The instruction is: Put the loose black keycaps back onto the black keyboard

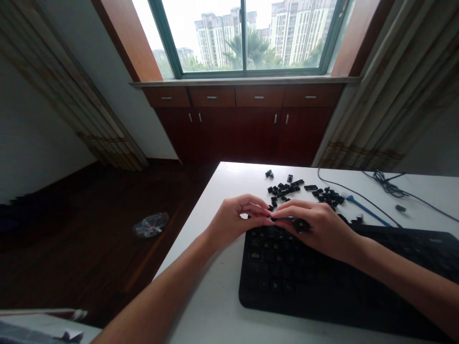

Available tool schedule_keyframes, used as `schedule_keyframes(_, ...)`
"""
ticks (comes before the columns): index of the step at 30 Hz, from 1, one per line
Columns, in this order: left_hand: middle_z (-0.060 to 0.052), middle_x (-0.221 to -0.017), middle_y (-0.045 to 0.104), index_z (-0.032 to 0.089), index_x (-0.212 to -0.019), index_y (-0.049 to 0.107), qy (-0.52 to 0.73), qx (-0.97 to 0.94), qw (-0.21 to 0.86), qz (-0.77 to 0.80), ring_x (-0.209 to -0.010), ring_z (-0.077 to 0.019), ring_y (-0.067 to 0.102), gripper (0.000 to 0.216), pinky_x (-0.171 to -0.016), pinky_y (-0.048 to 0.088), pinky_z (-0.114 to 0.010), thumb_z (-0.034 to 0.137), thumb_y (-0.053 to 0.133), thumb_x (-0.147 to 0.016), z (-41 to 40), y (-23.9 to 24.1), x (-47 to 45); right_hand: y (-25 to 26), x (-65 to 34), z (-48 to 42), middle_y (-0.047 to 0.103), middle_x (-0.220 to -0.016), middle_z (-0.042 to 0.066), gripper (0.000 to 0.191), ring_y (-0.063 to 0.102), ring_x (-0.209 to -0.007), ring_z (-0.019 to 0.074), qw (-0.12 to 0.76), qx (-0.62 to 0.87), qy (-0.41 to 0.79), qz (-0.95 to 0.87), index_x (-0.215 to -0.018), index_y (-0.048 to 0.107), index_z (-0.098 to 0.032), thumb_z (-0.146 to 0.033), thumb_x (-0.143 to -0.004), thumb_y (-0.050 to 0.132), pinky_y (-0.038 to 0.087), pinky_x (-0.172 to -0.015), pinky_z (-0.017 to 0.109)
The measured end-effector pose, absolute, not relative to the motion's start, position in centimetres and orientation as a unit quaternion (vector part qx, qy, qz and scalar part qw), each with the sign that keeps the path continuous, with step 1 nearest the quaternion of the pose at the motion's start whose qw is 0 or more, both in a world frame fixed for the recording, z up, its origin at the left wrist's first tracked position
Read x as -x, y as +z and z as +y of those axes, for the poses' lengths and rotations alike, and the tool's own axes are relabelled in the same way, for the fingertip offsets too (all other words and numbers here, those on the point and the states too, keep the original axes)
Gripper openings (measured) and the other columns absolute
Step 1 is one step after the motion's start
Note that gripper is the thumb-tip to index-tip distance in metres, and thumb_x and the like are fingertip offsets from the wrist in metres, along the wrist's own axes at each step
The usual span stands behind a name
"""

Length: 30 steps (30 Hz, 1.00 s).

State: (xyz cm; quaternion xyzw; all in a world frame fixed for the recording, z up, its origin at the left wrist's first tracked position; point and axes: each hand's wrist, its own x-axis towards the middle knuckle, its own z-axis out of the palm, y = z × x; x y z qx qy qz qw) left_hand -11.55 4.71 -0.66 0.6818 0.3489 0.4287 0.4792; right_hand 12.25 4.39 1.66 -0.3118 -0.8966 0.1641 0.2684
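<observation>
A black keyboard (287,272) lies on the white table (215,306), with several keycaps gone from its top rows. My left hand (234,217) and my right hand (319,227) meet over the keyboard's far left edge. Both are closed in a pinch, fingertips touching. The right hand pinches a thin blue tool (283,219) and has a black keycap (300,224) under its fingers. The left hand's fingertips press against the tool's end. A heap of loose black keycaps (287,187) lies just beyond the hands.
More loose keycaps (328,195) lie further right, beside a blue stick-like tool (367,210) and black cables (389,186). The table's left edge drops to a dark wooden floor with a plastic bag (150,224). Wooden cabinets (244,119) stand under a window.
</observation>
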Motion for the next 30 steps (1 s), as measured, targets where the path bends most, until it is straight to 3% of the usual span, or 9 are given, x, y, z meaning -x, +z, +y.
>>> schedule_keyframes(5, -0.008, -0.096, 0.077, 0.014, -0.094, 0.07, 0.419, -0.669, 0.508, 0.346, -0.088, -0.0193, 0.072, 0.027, -0.083, 0.057, -0.032, 0.032, 0.081, -0.077, 4.9, -0.4, 11.4, 1.6, -12.0, 4.0, 0.074, -0.106, 0.001, 0.014, 0.07, -0.091, 0.0158, 0.273, 0.342, 0.192, -0.879, -0.102, 0.07, -0.025, -0.027, -0.096, 0.058, 0.054, -0.081, 0.029)
schedule_keyframes(10, -0.008, -0.092, 0.074, 0.014, -0.094, 0.073, 0.411, -0.694, 0.419, 0.418, -0.081, -0.0162, 0.067, 0.03, -0.074, 0.053, -0.028, 0.043, 0.065, -0.09, 5.3, -0.4, 11.5, 1.6, -11.8, 3.7, 0.074, -0.1, 0.001, 0.01, 0.07, -0.082, 0.0176, 0.227, 0.388, 0.164, -0.878, -0.093, 0.071, -0.024, -0.028, -0.093, 0.062, 0.055, -0.076, 0.032)
schedule_keyframes(13, -0.007, -0.087, 0.072, 0.014, -0.092, 0.073, 0.404, -0.703, 0.396, 0.432, -0.074, -0.0154, 0.064, 0.035, -0.065, 0.05, -0.026, 0.047, 0.062, -0.09, 5.4, -0.8, 11.5, 1.7, -11.6, 3.5, 0.073, -0.106, 0.002, 0.012, 0.07, -0.082, 0.0172, 0.215, 0.38, 0.148, -0.887, -0.093, 0.071, -0.023, -0.026, -0.094, 0.059, 0.055, -0.077, 0.031)
schedule_keyframes(21, -0.007, -0.086, 0.072, 0.014, -0.091, 0.073, 0.397, -0.72, 0.365, 0.436, -0.071, -0.0157, 0.063, 0.039, -0.063, 0.049, -0.026, 0.051, 0.059, -0.091, 5.3, -0.9, 11.5, 1.5, -11.1, 3.1, 0.074, -0.106, 0.005, 0.012, 0.072, -0.084, 0.0189, 0.244, 0.37, 0.14, -0.885, -0.095, 0.071, -0.021, -0.022, -0.094, 0.058, 0.057, -0.075, 0.032)
schedule_keyframes(30, -0.007, -0.085, 0.073, 0.014, -0.09, 0.073, 0.404, -0.721, 0.355, 0.437, -0.07, -0.0155, 0.063, 0.039, -0.061, 0.048, -0.026, 0.051, 0.059, -0.091, 5.4, -1.1, 11.5, 1.8, -11.2, 3.2, 0.073, -0.109, 0.002, 0.017, 0.072, -0.085, 0.0184, 0.215, 0.364, 0.141, -0.895, -0.097, 0.07, -0.022, -0.011, -0.088, 0.061, 0.057, -0.076, 0.031)
